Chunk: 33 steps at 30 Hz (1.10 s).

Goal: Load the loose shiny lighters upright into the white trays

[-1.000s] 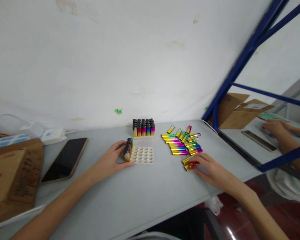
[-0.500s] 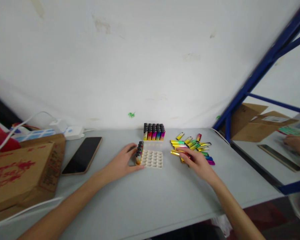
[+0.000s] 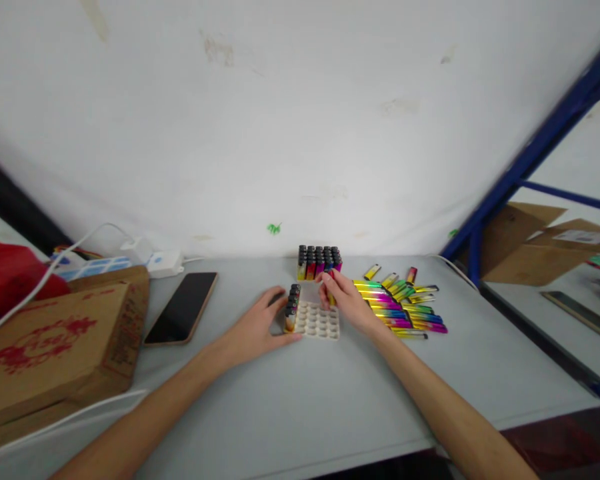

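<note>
A white tray (image 3: 320,321) with rows of round hollows lies on the table. One row of upright lighters (image 3: 291,310) with black tops stands along its left edge. My left hand (image 3: 257,325) curls round that side, its thumb along the near edge and its fingers beside the row. A small dark thing shows between its fingers, too little of it to name. Over the right part of the tray, my right hand (image 3: 347,300) pinches a yellow lighter (image 3: 333,298), held roughly upright and partly hidden by the fingers. To the right lies a pile of shiny coloured lighters (image 3: 400,307).
Against the wall stands a block of upright lighters (image 3: 320,263). On the left are a phone (image 3: 183,308), a cardboard box (image 3: 60,353) and a power strip (image 3: 164,264). A blue metal frame (image 3: 500,180) rises at the right, with an open carton (image 3: 535,243) beyond it.
My right hand has moved left from the pile to above the tray with a lighter in it. My left hand stays at the tray. The whole view has shifted slightly.
</note>
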### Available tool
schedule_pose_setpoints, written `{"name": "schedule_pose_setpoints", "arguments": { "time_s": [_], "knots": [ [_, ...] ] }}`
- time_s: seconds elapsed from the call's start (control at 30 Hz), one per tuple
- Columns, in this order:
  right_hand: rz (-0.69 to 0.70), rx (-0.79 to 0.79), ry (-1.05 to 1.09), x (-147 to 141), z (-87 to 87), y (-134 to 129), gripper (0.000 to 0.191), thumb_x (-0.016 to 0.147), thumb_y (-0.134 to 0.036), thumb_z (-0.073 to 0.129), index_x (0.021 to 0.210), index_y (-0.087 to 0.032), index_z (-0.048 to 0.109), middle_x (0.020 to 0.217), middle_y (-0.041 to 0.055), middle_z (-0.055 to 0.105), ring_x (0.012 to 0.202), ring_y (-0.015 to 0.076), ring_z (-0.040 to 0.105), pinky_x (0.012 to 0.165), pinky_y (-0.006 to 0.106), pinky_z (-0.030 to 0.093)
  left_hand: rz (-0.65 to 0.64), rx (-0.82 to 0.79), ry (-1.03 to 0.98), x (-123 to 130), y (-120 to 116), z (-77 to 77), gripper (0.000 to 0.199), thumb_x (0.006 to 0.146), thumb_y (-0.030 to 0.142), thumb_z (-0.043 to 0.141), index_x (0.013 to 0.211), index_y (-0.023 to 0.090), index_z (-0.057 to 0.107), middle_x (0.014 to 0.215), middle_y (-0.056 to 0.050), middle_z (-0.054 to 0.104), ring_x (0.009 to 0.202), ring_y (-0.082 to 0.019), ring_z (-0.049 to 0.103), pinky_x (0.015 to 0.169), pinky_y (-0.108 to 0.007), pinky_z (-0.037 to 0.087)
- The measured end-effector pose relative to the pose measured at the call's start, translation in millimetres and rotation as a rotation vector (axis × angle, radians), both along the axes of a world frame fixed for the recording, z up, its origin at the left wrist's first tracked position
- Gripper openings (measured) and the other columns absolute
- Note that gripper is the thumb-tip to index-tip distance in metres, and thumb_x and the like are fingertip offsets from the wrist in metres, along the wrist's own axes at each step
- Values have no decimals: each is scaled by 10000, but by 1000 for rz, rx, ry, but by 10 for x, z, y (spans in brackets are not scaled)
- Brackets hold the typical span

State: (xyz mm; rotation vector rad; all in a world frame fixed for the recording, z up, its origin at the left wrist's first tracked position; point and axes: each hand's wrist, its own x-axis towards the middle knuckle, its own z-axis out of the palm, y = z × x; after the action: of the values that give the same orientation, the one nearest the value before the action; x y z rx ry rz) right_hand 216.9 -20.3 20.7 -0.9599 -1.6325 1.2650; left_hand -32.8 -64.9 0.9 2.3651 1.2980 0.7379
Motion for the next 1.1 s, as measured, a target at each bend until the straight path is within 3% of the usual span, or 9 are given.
{"name": "schedule_pose_setpoints", "arguments": {
  "time_s": [0.1, 0.27, 0.5, 0.67, 0.8, 0.9, 1.0, 1.1],
  "knots": [
    [-42, 23, -49, -29, -75, -92, 503, 982, -756, 507, 910, -258, 533, 649, -62, 451, 547, 145, 429, 510, 266, 386, -9, -11, -8, 29, -20, 11, 716, 847, 566, 834, 1427, 197, 631, 1563, -187, 546, 1475, -390, 529, 1277, -540, 429],
    [-212, 202, -205, -98, -60, -134, 542, 985, -702, 509, 707, -241, 457, 657, -34, 460, 638, 152, 436, 577, 275, 342, -33, -16, -39, 72, -46, 26, 721, 833, 525, 858, 1431, 194, 630, 1562, -180, 548, 1465, -395, 535, 1271, -547, 435],
    [-312, 174, -295, -111, -49, -161, 551, 925, -631, 520, 570, -244, 352, 573, -44, 310, 575, 126, 338, 559, 288, 241, -36, -18, -29, 50, -41, -3, 757, 809, 563, 881, 1434, 212, 636, 1580, -169, 534, 1481, -401, 521, 1281, -554, 419],
    [-247, 200, -337, -81, -79, -173, 399, 906, -451, 500, 588, -237, 391, 576, -39, 364, 577, 131, 389, 563, 281, 264, -51, -30, -35, 42, -33, -23, 791, 786, 594, 895, 1442, 236, 635, 1583, -158, 537, 1466, -396, 540, 1268, -556, 438],
    [-274, 241, -322, -63, -71, -172, 481, 980, -537, 499, 617, -239, 392, 580, -43, 392, 591, 136, 397, 571, 286, 273, -52, -35, -35, 40, -28, -31, 784, 788, 598, 892, 1438, 239, 639, 1585, -162, 536, 1470, -399, 538, 1265, -563, 440],
    [-233, 257, -295, -32, -49, -173, 489, 1041, -601, 480, 718, -234, 483, 631, -37, 481, 623, 154, 470, 589, 284, 341, -62, -40, -34, 40, -26, -37, 791, 801, 610, 877, 1451, 231, 629, 1592, -167, 529, 1475, -387, 537, 1271, -550, 434],
    [-117, 296, -274, 14, -9, -174, 441, 1101, -579, 408, 914, -225, 591, 795, 8, 628, 729, 181, 594, 658, 293, 458, -57, -37, -38, 39, -21, -43, 819, 792, 626, 877, 1457, 218, 627, 1592, -173, 531, 1473, -389, 537, 1272, -550, 433],
    [-129, 454, -365, 51, 33, -178, 493, 1115, -590, 385, 886, -217, 612, 934, 65, 666, 865, 203, 632, 759, 313, 498, -52, -35, -33, 40, -19, -35, 818, 779, 630, 881, 1441, 212, 645, 1579, -174, 551, 1458, -398, 550, 1266, -560, 440]
  ]
}}
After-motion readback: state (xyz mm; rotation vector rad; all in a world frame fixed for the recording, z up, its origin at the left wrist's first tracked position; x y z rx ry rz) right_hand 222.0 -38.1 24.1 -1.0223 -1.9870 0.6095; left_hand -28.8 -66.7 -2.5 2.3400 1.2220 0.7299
